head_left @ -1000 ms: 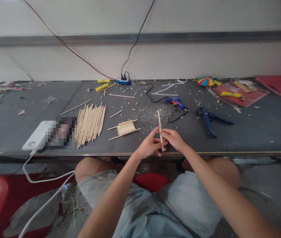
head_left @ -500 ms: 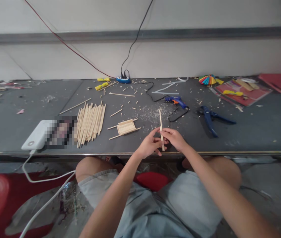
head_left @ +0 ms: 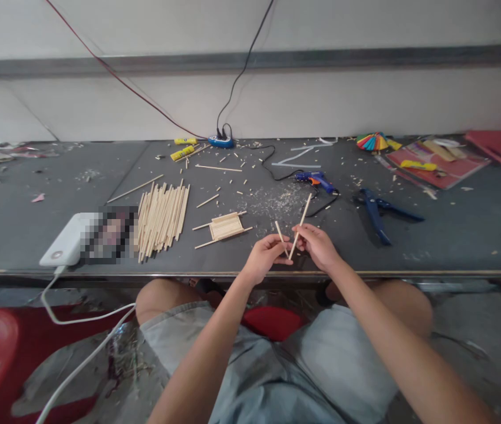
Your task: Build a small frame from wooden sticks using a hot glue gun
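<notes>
My left hand (head_left: 267, 254) is closed on a short wooden stick (head_left: 280, 233), its top leaning left. Between the fingers of my right hand (head_left: 315, 242) is a longer wooden stick (head_left: 305, 211), its top tilted right. The lower ends of the two sticks come close together in a V; whether they touch I cannot tell. To the left of my hands lies a small frame of glued-looking sticks (head_left: 226, 227) with two long rails. Further left, many loose wooden sticks (head_left: 162, 221) lie side by side in a pile.
A blue glue gun (head_left: 315, 178) and dark blue cutters (head_left: 375, 215) lie to the right. A white power bank (head_left: 67, 240) with a cable sits at left. Behind are a blue power socket (head_left: 220, 142), yellow tubes (head_left: 182, 153) and scattered stick offcuts. Red papers (head_left: 438, 162) lie far right.
The two sticks, held together upright before, are now spread apart at the top. My right hand has moved slightly right, tilting the longer stick to the right.
</notes>
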A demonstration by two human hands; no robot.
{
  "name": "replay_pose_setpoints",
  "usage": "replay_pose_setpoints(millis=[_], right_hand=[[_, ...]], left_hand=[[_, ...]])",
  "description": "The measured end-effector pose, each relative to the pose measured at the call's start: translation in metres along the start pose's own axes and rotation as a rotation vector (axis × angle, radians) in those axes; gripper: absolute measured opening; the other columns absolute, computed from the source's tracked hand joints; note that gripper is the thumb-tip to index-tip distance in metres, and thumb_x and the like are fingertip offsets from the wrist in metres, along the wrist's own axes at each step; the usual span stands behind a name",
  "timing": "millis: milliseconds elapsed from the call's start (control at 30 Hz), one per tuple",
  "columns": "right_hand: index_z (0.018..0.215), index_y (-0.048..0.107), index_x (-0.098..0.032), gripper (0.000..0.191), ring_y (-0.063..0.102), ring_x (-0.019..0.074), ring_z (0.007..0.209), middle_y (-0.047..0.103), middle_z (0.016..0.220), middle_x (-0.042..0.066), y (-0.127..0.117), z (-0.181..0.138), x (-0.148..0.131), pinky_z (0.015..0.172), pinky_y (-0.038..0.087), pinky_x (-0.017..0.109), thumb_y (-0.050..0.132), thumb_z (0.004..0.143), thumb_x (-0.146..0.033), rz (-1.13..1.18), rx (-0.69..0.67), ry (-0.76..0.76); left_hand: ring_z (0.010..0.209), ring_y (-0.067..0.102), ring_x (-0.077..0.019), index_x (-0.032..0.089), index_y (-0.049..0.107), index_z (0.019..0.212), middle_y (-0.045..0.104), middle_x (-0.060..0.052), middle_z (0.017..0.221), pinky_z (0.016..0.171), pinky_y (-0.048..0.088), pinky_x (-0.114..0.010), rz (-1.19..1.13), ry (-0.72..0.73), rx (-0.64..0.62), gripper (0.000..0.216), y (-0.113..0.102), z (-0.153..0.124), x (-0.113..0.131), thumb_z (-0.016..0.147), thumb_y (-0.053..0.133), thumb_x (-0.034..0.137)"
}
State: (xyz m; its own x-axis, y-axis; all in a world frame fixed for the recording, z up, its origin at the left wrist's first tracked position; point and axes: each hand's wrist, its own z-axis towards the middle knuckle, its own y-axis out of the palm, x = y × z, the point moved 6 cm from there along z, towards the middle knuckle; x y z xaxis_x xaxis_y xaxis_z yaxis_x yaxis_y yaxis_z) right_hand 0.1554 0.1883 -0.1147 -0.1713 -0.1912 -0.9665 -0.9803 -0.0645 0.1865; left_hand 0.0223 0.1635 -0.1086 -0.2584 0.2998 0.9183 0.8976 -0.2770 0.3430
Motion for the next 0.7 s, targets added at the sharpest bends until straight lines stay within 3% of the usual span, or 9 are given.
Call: replay_pose_setpoints(millis=[67, 133, 300, 367, 533, 700], right_hand=[[0.080, 0.061, -0.018, 0.026, 0.045, 0.0087, 0.053, 0.050, 0.062, -0.003, -0.0019, 0.0005, 0.0001, 0.049, 0.037, 0.021, 0.062, 0.074, -0.043, 0.027, 0.021, -0.004], [0.079, 0.061, -0.018, 0.025, 0.045, 0.0090, 0.054, 0.050, 0.062, -0.003, -0.0025, 0.0007, 0.0001, 0.049, 0.037, 0.022, 0.062, 0.074, -0.043, 0.040, 0.025, -0.003], [0.078, 0.062, -0.019, 0.027, 0.046, 0.0091, 0.053, 0.051, 0.061, -0.003, -0.0026, 0.0009, 0.0007, 0.049, 0.037, 0.022, 0.063, 0.073, -0.045, 0.042, 0.020, 0.003], [0.077, 0.062, -0.018, 0.027, 0.046, 0.0090, 0.053, 0.052, 0.062, -0.003, -0.0026, 0.0011, 0.0012, 0.048, 0.037, 0.022, 0.063, 0.072, -0.045, 0.035, 0.020, 0.002], [0.076, 0.062, -0.018, 0.025, 0.046, 0.0089, 0.052, 0.052, 0.061, -0.003, -0.0009, 0.0011, 0.0024, 0.047, 0.037, 0.021, 0.062, 0.074, -0.043, -0.007, 0.014, -0.004], [0.079, 0.063, -0.018, 0.026, 0.045, 0.0085, 0.049, 0.052, 0.058, -0.004, 0.0024, 0.0006, 0.0028, 0.046, 0.036, 0.021, 0.061, 0.075, -0.044, -0.081, -0.017, -0.008]], left_hand=[[0.092, 0.059, -0.0153, 0.013, 0.065, 0.088, 0.061, -0.006, 0.101, 0.079, 0.052, -0.028, 0.025, 0.056, 0.064, 0.018, -0.0037, 0.0006, 0.0019, 0.076, 0.063, 0.026], [0.088, 0.057, -0.0115, 0.015, 0.068, 0.086, 0.059, -0.004, 0.102, 0.080, 0.048, -0.023, 0.060, 0.098, 0.113, 0.016, -0.0058, 0.0002, 0.0040, 0.073, 0.066, 0.024], [0.057, 0.052, -0.0079, 0.015, 0.070, 0.088, 0.059, 0.000, 0.070, 0.057, 0.046, -0.021, 0.100, 0.077, 0.062, 0.019, 0.0002, -0.0015, 0.0033, 0.076, 0.062, 0.027], [0.059, 0.054, -0.0098, 0.014, 0.069, 0.088, 0.061, -0.001, 0.068, 0.057, 0.046, -0.022, 0.080, 0.060, 0.031, 0.019, 0.0019, -0.0013, 0.0020, 0.076, 0.058, 0.025], [0.077, 0.061, -0.0138, 0.013, 0.067, 0.087, 0.066, -0.005, 0.082, 0.074, 0.051, -0.028, -0.004, 0.034, 0.009, 0.022, 0.0010, 0.0008, -0.0014, 0.078, 0.048, 0.019], [0.081, 0.062, -0.0156, 0.014, 0.060, 0.095, 0.062, -0.004, 0.084, 0.072, 0.054, -0.032, -0.046, 0.020, 0.000, 0.021, 0.0038, 0.0000, 0.0000, 0.076, 0.059, 0.024]])
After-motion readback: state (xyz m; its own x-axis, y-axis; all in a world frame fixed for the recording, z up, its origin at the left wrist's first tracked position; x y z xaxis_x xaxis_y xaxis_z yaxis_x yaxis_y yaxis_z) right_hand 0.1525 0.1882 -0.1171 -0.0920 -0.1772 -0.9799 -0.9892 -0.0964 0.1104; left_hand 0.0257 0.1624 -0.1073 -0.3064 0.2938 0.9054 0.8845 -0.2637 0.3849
